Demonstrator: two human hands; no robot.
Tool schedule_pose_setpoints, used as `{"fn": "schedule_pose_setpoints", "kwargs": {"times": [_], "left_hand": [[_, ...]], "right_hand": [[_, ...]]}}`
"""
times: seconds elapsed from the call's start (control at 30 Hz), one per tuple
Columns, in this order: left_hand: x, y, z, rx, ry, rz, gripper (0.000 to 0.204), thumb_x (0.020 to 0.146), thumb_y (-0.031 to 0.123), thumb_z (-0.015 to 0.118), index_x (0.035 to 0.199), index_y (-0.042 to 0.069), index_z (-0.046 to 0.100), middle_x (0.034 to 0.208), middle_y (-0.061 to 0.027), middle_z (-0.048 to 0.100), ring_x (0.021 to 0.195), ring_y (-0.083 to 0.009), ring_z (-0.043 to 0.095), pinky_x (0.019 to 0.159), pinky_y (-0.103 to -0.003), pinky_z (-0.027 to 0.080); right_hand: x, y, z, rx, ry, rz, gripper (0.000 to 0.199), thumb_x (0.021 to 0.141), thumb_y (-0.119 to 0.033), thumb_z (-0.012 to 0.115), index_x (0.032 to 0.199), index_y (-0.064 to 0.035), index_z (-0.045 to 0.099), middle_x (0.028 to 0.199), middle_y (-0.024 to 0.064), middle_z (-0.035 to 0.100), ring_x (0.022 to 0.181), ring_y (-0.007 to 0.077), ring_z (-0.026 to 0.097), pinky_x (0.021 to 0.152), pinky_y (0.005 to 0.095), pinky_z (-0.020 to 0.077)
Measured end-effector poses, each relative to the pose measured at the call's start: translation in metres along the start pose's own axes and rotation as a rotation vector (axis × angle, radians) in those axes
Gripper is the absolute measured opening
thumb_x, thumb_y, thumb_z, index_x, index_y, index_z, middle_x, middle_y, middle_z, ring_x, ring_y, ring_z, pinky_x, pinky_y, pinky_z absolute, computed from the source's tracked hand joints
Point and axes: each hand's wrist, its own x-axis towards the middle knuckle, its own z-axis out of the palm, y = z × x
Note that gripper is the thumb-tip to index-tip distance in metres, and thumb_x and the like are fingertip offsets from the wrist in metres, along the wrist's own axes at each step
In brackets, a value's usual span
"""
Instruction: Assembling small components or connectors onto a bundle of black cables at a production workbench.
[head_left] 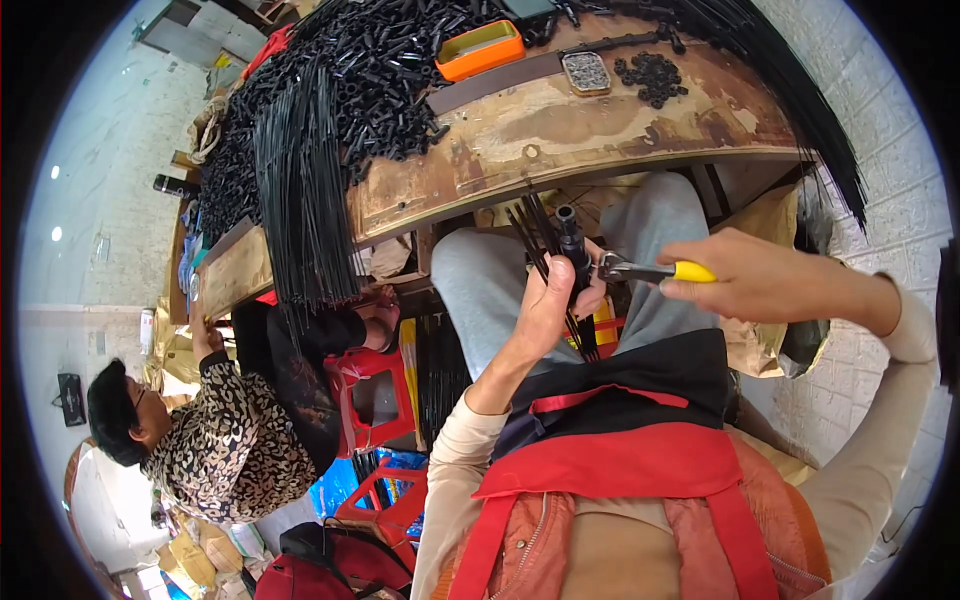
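Just below the bench [560, 150], the left hand [548, 305] clasped a black tube [572, 245] with thin rods [535, 235]; the right hand [755, 280] gripped yellow-handled pliers [650, 270] touching it.

One camera on head, looks down, close to lap and hands; bench [560, 130] at top; round bent edges.
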Motion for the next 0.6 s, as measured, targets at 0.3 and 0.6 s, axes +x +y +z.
{"fn": "schedule_pose_setpoints", "kwargs": {"times": [0.3, 0.6], "left_hand": [[0.029, -0.009, -0.007, 0.117, 0.326, -0.067, 0.060, 0.100, 0.057, 0.037, 0.109, 0.000, 0.052, 0.061, 0.0022, 0.040, 0.050, -0.0074, 0.035, 0.046, -0.024, 0.029], [0.036, 0.079, -0.053, 0.145, 0.793, 0.300, 0.058, 0.100, 0.057, 0.036, 0.109, 0.001, 0.051, 0.066, 0.0010, 0.036, 0.056, -0.0108, 0.035, 0.053, -0.027, 0.030]], "right_hand": [[0.047, 0.035, -0.002, -0.143, 0.222, -0.224, 0.036, 0.098, -0.031, 0.053, 0.114, 0.0001, 0.051, 0.096, 0.0240, 0.064, 0.091, 0.0404, 0.062, 0.076, 0.0447, 0.0464], [0.130, 0.116, -0.026, -0.702, 0.896, -0.055, 0.042, 0.089, -0.025, 0.062, 0.122, -0.0023, 0.049, 0.122, 0.0190, 0.052, 0.112, 0.0364, 0.053, 0.087, 0.0444, 0.0464]]}}
